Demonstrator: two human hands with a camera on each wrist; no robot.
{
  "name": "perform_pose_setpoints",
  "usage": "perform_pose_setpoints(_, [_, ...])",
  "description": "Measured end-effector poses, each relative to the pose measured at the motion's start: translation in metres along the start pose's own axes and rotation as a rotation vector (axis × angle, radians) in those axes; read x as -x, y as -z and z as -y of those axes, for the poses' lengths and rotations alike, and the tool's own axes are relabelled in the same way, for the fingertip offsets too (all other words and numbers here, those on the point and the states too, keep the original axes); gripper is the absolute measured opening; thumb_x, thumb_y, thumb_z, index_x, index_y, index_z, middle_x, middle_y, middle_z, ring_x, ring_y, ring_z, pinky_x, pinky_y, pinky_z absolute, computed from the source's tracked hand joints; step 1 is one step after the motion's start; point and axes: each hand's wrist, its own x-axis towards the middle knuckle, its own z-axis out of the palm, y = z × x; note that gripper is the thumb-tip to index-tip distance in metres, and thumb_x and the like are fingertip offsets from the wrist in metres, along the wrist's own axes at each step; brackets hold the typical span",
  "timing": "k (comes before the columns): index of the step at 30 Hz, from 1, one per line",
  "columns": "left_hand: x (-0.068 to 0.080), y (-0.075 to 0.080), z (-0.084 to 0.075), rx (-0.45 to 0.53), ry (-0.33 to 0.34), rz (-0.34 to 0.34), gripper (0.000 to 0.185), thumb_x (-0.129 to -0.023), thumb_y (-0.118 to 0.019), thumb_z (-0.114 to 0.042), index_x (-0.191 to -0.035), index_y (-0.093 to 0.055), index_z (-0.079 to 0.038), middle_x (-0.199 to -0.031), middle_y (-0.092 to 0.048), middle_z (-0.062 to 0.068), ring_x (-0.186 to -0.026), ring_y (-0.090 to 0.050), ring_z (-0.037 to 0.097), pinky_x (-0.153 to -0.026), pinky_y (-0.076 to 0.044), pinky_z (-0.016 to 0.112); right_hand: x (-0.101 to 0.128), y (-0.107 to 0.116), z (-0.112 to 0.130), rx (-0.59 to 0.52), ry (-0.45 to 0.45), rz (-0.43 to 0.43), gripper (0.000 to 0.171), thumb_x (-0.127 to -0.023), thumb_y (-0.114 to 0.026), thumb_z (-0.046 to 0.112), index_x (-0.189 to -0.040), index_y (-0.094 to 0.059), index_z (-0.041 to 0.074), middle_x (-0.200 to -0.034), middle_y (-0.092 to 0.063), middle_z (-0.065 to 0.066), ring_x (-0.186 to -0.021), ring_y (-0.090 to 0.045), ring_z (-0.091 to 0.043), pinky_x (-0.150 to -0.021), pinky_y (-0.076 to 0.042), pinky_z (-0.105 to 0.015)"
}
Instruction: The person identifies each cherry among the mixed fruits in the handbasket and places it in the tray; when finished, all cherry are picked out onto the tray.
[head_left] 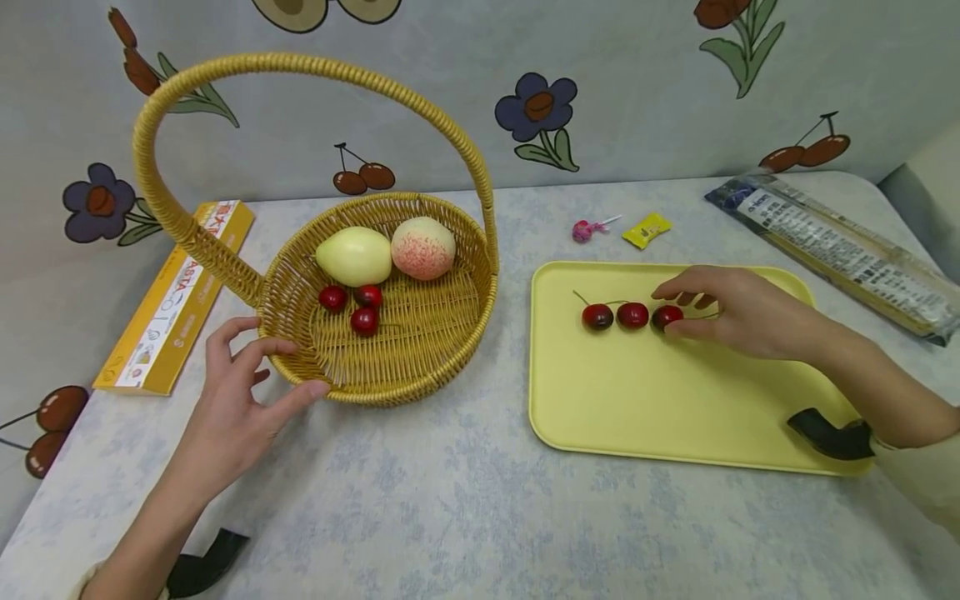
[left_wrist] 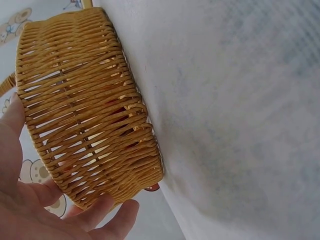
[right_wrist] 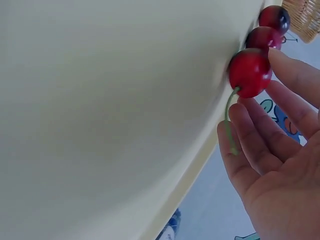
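My left hand (head_left: 238,392) holds the near left rim of a round wicker basket (head_left: 405,392), thumb and fingers spread along it; the basket's woven side (left_wrist: 85,110) fills much of the left wrist view. In the basket lie a yellow-green pear-like fruit (head_left: 354,257), a pink-speckled peach (head_left: 423,248) and three cherries (head_left: 365,321). Over the yellow tray (head_left: 675,408), my right hand (head_left: 750,312) has thumb and fingers around the rightmost cherry (right_wrist: 250,73) of a row of three. Its green stem hangs towards the fingers. Beside it are the middle cherry (head_left: 632,315) and left cherry (head_left: 597,317).
A yellow pasta box (head_left: 176,300) lies left of the basket, whose tall handle (head_left: 300,62) arches above it. Behind the tray are a lollipop (head_left: 583,231) and a yellow wrapped candy (head_left: 647,230). A long printed packet (head_left: 840,250) lies at the back right.
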Motion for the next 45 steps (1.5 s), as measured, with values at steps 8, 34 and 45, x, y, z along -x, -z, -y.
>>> perform_pose_setpoints(8, [0.001,0.0,0.0,0.006,0.0,-0.001,0.046,-0.086,-0.079,-0.027,-0.114,-0.056,0.001,-0.149,-0.015,0.018,-0.123,-0.038,0.041,-0.091,-0.04,0.061,-0.002,0.0,0.015,-0.01,0.104,-0.097,0.034,-0.085,-0.079,0.01,-0.117,-0.069,0.008,-0.108,-0.068,0.0,-0.091,-0.061,-0.015,-0.073,-0.054,-0.031])
perform_pose_setpoints(34, [0.0,0.0,0.0,-0.002,0.0,-0.002,0.046,-0.086,-0.08,-0.027,-0.114,-0.056,0.001,-0.148,-0.016,0.018,-0.123,-0.038,0.042,-0.091,-0.04,0.063,-0.06,-0.014,0.143,-0.14,0.361,-0.211,0.021,-0.092,-0.07,0.014,-0.112,-0.071,0.009,-0.105,-0.066,0.003,-0.09,-0.058,-0.012,-0.068,-0.051,-0.031])
perform_pose_setpoints(45, [0.0,0.0,0.0,0.005,0.001,0.0,0.046,-0.085,-0.08,-0.027,-0.114,-0.056,0.001,-0.149,-0.015,0.018,-0.122,-0.039,0.043,-0.092,-0.04,0.063,-0.105,-0.04,0.191,-0.091,0.514,-0.08,0.03,-0.096,-0.066,0.024,-0.121,-0.068,0.008,-0.112,-0.062,-0.001,-0.097,-0.057,-0.011,-0.084,-0.048,-0.028])
